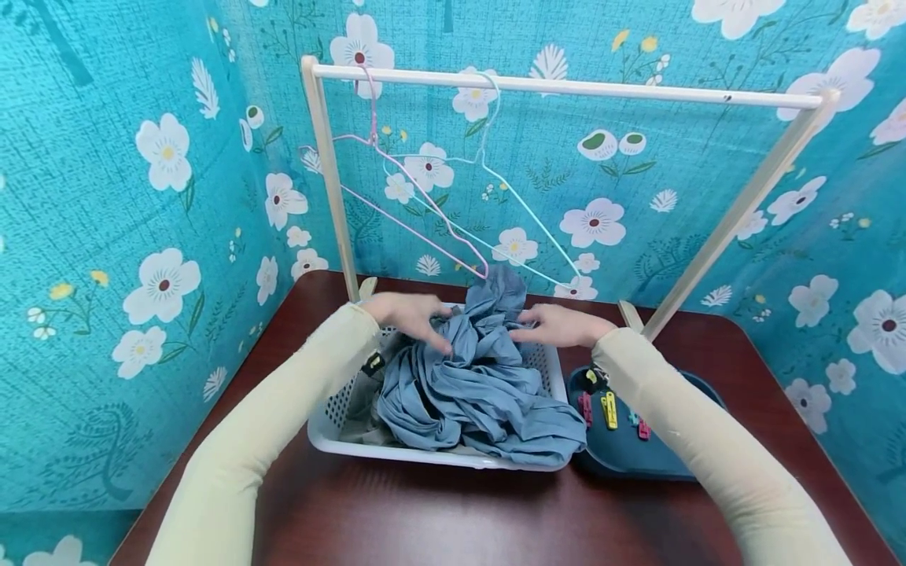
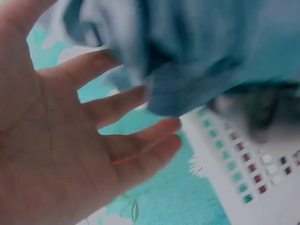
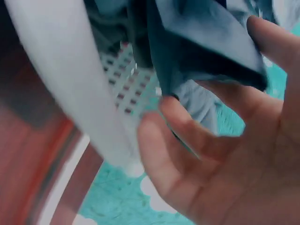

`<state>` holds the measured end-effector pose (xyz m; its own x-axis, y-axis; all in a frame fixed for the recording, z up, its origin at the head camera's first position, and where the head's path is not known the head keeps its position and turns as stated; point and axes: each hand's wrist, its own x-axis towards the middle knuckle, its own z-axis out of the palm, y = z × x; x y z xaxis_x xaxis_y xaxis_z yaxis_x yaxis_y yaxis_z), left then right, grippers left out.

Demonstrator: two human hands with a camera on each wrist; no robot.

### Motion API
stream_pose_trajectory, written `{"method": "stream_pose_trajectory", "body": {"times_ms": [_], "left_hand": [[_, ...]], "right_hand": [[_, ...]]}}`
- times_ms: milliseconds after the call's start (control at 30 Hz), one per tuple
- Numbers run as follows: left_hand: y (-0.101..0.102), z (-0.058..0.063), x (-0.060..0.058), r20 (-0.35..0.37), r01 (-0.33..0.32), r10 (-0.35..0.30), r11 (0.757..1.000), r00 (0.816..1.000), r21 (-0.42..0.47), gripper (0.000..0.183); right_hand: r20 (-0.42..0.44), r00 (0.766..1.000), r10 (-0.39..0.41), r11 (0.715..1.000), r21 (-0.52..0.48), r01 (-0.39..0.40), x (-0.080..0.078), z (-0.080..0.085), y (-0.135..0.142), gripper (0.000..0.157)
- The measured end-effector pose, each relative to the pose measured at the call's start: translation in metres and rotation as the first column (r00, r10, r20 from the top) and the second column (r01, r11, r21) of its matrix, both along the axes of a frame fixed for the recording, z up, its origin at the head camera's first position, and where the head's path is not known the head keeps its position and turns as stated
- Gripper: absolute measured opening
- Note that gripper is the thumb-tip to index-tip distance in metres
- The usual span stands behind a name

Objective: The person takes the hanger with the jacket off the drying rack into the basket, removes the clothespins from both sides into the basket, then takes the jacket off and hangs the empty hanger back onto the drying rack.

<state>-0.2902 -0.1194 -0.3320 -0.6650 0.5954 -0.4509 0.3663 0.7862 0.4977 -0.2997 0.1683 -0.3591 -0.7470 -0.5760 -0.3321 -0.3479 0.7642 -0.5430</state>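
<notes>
A rumpled blue-grey cloth [image 1: 467, 385] lies heaped in a white perforated basket [image 1: 453, 456], its front right part draped over the rim. My left hand [image 1: 410, 316] is at the cloth's upper left, and in the left wrist view its fingers [image 2: 140, 140] are spread, with tips right at a hanging fold. On the opposite side, my right hand [image 1: 559, 326] has thumb and fingers apart around a loose fold of the cloth [image 3: 206, 42]. Both hands look blurred. Under the heap, greyish fabric [image 1: 361, 420] shows at the basket's left.
Behind the basket stands a rack with a white rail [image 1: 566, 85], carrying a pink hanger [image 1: 425, 192] and a light blue hanger [image 1: 527, 206]. At the right, a dark tray [image 1: 623, 464] holds several clothespins [image 1: 609, 410], partly behind my right sleeve. Floral fabric surrounds the brown table [image 1: 439, 519].
</notes>
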Motion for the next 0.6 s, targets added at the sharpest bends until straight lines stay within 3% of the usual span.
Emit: {"method": "stream_pose_trajectory", "body": {"times_ms": [67,133,200,267,333,400,467,600], "left_hand": [[-0.004,0.004,-0.011,0.023,-0.059,0.056,0.989,0.998,0.135,0.071],[-0.006,0.002,-0.023,0.13,-0.158,0.124,0.943,0.984,0.294,0.062],[-0.006,-0.005,-0.033,0.26,-0.266,0.17,0.877,0.95,0.399,0.058],[-0.005,-0.013,-0.04,0.367,-0.346,0.186,0.828,0.911,0.441,0.059],[-0.002,-0.021,-0.045,0.42,-0.38,0.184,0.809,0.889,0.448,0.063],[0.002,-0.027,-0.048,0.435,-0.388,0.181,0.803,0.882,0.452,0.069],[0.007,-0.031,-0.05,0.436,-0.394,0.185,0.797,0.881,0.458,0.076],[0.014,-0.035,-0.052,0.459,-0.431,0.204,0.771,0.865,0.469,0.089]], "right_hand": [[0.011,0.998,-0.068,0.993,-0.091,0.068,-0.007,-0.003,0.006,0.065],[0.046,0.989,-0.143,0.97,-0.192,0.149,-0.013,-0.006,0.01,0.065],[0.12,0.971,-0.208,0.927,-0.293,0.234,-0.018,-0.01,0.011,0.073],[0.205,0.951,-0.232,0.877,-0.38,0.296,-0.023,-0.013,0.011,0.08],[0.273,0.935,-0.226,0.842,-0.427,0.328,-0.027,-0.016,0.01,0.085],[0.329,0.922,-0.204,0.821,-0.456,0.344,-0.032,-0.02,0.008,0.086],[0.346,0.918,-0.196,0.818,-0.459,0.347,-0.035,-0.022,0.006,0.087],[0.416,0.887,-0.2,0.783,-0.476,0.4,-0.037,-0.021,-0.003,0.09]]}}
